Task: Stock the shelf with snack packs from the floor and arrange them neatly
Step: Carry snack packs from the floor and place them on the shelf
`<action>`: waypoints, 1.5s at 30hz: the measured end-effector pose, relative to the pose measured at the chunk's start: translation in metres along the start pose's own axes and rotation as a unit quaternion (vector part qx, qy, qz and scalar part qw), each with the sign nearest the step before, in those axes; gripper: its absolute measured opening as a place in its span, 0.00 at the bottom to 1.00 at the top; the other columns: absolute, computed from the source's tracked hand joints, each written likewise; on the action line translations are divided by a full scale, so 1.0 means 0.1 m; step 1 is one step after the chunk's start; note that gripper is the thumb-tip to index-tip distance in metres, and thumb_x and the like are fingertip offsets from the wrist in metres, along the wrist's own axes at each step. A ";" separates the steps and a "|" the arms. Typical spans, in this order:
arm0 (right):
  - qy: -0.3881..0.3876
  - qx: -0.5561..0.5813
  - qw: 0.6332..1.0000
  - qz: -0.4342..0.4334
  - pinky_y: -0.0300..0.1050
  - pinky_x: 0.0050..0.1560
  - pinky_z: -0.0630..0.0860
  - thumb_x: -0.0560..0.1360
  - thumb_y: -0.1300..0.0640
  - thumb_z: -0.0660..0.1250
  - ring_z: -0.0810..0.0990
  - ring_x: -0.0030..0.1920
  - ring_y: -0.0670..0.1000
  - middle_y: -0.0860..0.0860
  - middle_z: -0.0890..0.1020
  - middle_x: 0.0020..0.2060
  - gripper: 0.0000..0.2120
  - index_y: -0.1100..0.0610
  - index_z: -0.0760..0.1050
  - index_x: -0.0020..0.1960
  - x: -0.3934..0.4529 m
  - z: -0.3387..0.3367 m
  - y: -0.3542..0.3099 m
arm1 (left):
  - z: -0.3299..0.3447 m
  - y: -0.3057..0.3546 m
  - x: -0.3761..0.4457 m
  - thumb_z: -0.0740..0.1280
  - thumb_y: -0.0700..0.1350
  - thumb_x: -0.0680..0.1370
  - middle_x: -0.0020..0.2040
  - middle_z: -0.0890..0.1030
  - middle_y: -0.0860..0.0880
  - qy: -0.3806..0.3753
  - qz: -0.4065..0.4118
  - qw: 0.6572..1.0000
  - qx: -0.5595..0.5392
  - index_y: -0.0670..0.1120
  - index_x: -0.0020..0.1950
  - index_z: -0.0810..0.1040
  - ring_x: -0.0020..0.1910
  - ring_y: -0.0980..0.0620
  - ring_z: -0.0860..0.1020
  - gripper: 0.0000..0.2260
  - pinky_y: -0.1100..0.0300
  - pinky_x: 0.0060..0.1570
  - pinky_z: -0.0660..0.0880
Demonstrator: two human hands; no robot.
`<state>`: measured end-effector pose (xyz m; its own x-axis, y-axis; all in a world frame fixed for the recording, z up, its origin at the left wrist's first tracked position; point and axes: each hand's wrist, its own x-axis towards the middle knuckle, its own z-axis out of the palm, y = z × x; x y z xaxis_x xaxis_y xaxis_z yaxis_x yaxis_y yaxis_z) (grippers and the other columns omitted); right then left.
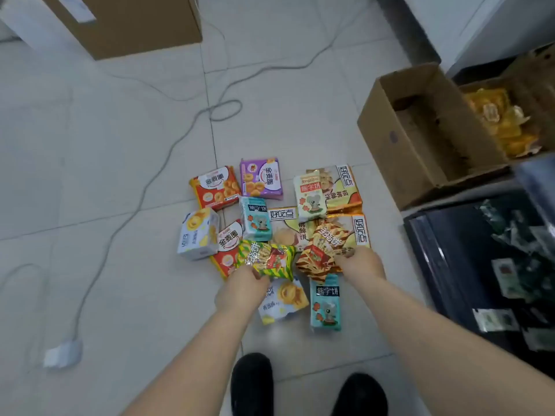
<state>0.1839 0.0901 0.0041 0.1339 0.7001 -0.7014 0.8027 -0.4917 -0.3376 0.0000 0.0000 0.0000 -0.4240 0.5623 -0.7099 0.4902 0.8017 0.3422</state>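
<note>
Snack packs [261, 178] lie in a loose heap on the pale tiled floor [105, 175], crossed by a grey cable [168, 148]. Left hand [240, 291] grips a green-yellow striped pack [267, 259]; right hand [360, 262] grips an orange striped pack [318, 253]. An open cardboard box [387, 139] stands at the right, a closed carton [126, 22] behind, black shoes [252, 382] below.
</note>
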 end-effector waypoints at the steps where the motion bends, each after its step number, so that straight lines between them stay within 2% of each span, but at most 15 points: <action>1: 0.000 0.023 1.000 0.013 0.42 0.43 0.69 0.75 0.54 0.64 0.77 0.46 0.58 0.57 0.80 0.45 0.13 0.63 0.78 0.51 0.18 0.20 0.08 | 0.19 -0.09 0.19 0.62 0.47 0.74 0.36 0.75 0.46 0.002 -0.009 0.999 -0.033 0.49 0.31 0.68 0.39 0.45 0.73 0.11 0.60 0.37 0.65; 3: 0.013 0.043 0.998 0.047 0.42 0.44 0.68 0.76 0.55 0.62 0.76 0.47 0.59 0.60 0.80 0.52 0.14 0.64 0.77 0.55 0.63 0.59 0.29 | 0.60 -0.29 0.66 0.62 0.43 0.75 0.31 0.72 0.43 0.006 -0.045 0.992 -0.114 0.47 0.26 0.64 0.35 0.46 0.69 0.17 0.59 0.33 0.62; 5: 0.009 0.068 0.994 0.080 0.42 0.44 0.66 0.78 0.54 0.60 0.76 0.52 0.60 0.61 0.79 0.56 0.16 0.64 0.74 0.59 1.03 0.95 0.45 | 0.93 -0.42 1.06 0.61 0.43 0.77 0.29 0.72 0.43 -0.012 -0.090 0.980 -0.177 0.44 0.27 0.65 0.33 0.46 0.69 0.18 0.59 0.36 0.65; 7: 0.021 0.084 0.990 0.108 0.43 0.44 0.66 0.79 0.53 0.58 0.76 0.57 0.61 0.62 0.78 0.58 0.18 0.65 0.72 0.61 1.37 1.21 0.58 | 1.22 -0.50 1.40 0.61 0.49 0.78 0.38 0.76 0.40 -0.024 -0.117 0.965 -0.235 0.43 0.34 0.69 0.38 0.43 0.73 0.15 0.57 0.40 0.68; 9: 0.042 0.110 0.985 0.126 0.46 0.46 0.68 0.80 0.55 0.56 0.76 0.58 0.62 0.63 0.77 0.58 0.18 0.67 0.72 0.60 1.59 1.37 0.64 | 1.42 -0.53 1.64 0.63 0.54 0.76 0.41 0.75 0.42 -0.016 -0.149 0.929 -0.338 0.44 0.45 0.70 0.44 0.40 0.77 0.13 0.56 0.36 0.71; 13: 0.104 0.137 0.981 0.094 0.46 0.47 0.68 0.81 0.60 0.53 0.75 0.58 0.62 0.63 0.77 0.58 0.14 0.66 0.69 0.60 1.70 1.51 0.66 | 1.57 -0.54 1.84 0.70 0.46 0.74 0.42 0.77 0.43 0.056 -0.148 0.884 -0.440 0.43 0.46 0.73 0.36 0.41 0.78 0.08 0.44 0.46 0.79; 14: 0.116 0.134 0.981 0.083 0.46 0.46 0.67 0.81 0.60 0.52 0.75 0.57 0.62 0.63 0.77 0.57 0.13 0.66 0.70 0.60 1.66 1.50 0.64 | 1.55 -0.53 1.82 0.70 0.44 0.74 0.42 0.78 0.41 0.067 -0.144 0.882 -0.443 0.41 0.44 0.74 0.36 0.40 0.79 0.07 0.45 0.47 0.80; 17: 0.137 0.132 0.980 0.051 0.45 0.43 0.66 0.81 0.59 0.52 0.74 0.47 0.58 0.61 0.77 0.50 0.12 0.64 0.70 0.56 1.38 1.31 0.54 | 1.35 -0.53 1.59 0.69 0.44 0.74 0.35 0.78 0.37 0.119 -0.122 0.918 -0.358 0.37 0.34 0.73 0.37 0.37 0.81 0.13 0.44 0.43 0.80; 21: 0.153 0.125 0.979 -0.046 0.43 0.41 0.66 0.81 0.59 0.52 0.71 0.43 0.54 0.54 0.73 0.44 0.07 0.59 0.68 0.49 0.65 0.67 0.24 | 0.68 -0.36 0.85 0.67 0.42 0.75 0.30 0.73 0.33 0.162 -0.075 0.941 -0.287 0.38 0.28 0.69 0.33 0.38 0.77 0.17 0.47 0.38 0.75; 25: 0.156 0.110 0.975 -0.110 0.42 0.32 0.65 0.81 0.57 0.52 0.72 0.42 0.53 0.53 0.75 0.42 0.08 0.58 0.67 0.47 -0.41 -0.27 -0.24 | -0.33 0.19 -0.20 0.67 0.41 0.75 0.30 0.75 0.42 0.153 0.014 0.959 -0.238 0.45 0.29 0.71 0.34 0.43 0.74 0.15 0.55 0.39 0.72; 29: 0.190 0.156 0.959 -0.144 0.45 0.40 0.67 0.81 0.55 0.53 0.74 0.44 0.54 0.55 0.77 0.43 0.11 0.59 0.70 0.49 -1.64 -1.35 -0.75 | -1.52 0.99 -1.37 0.68 0.43 0.74 0.31 0.74 0.46 0.162 0.114 0.957 -0.214 0.48 0.28 0.69 0.34 0.46 0.74 0.15 0.58 0.35 0.68; 32: 0.249 0.204 0.934 -0.157 0.45 0.36 0.67 0.80 0.55 0.54 0.75 0.41 0.54 0.52 0.76 0.38 0.11 0.60 0.69 0.45 -2.62 -2.15 -1.02 | -2.36 1.54 -2.20 0.69 0.44 0.73 0.30 0.76 0.44 0.157 0.198 0.947 -0.199 0.48 0.29 0.72 0.35 0.43 0.78 0.13 0.52 0.38 0.73; 37: 0.366 0.265 0.874 -0.176 0.43 0.34 0.66 0.80 0.55 0.55 0.73 0.38 0.50 0.51 0.76 0.37 0.11 0.61 0.70 0.45 -4.04 -3.14 -1.26 | -3.43 2.28 -3.51 0.69 0.45 0.74 0.36 0.82 0.40 0.136 0.357 0.911 -0.157 0.41 0.37 0.82 0.36 0.44 0.79 0.09 0.57 0.37 0.71; 40: 0.433 0.298 0.835 -0.167 0.39 0.32 0.65 0.80 0.54 0.56 0.73 0.40 0.48 0.49 0.76 0.38 0.09 0.57 0.70 0.45 -4.76 -3.49 -1.26 | -3.72 2.54 -4.20 0.69 0.45 0.74 0.43 0.85 0.39 0.112 0.436 0.881 -0.148 0.37 0.44 0.83 0.42 0.41 0.82 0.11 0.49 0.45 0.78; 45: 0.571 0.318 0.741 -0.154 0.37 0.31 0.64 0.80 0.53 0.57 0.70 0.35 0.42 0.43 0.72 0.34 0.11 0.59 0.70 0.44 -5.77 -3.76 -0.96 | -3.76 2.75 -5.12 0.70 0.47 0.73 0.41 0.85 0.37 0.085 0.564 0.809 -0.139 0.43 0.38 0.82 0.42 0.38 0.82 0.08 0.43 0.43 0.79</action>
<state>0.2480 -0.0717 0.6773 0.6972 0.6334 0.3357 0.5096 -0.1086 -0.8535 0.0652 0.0084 0.6894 0.0639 0.9691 0.2383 0.4583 -0.2406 0.8556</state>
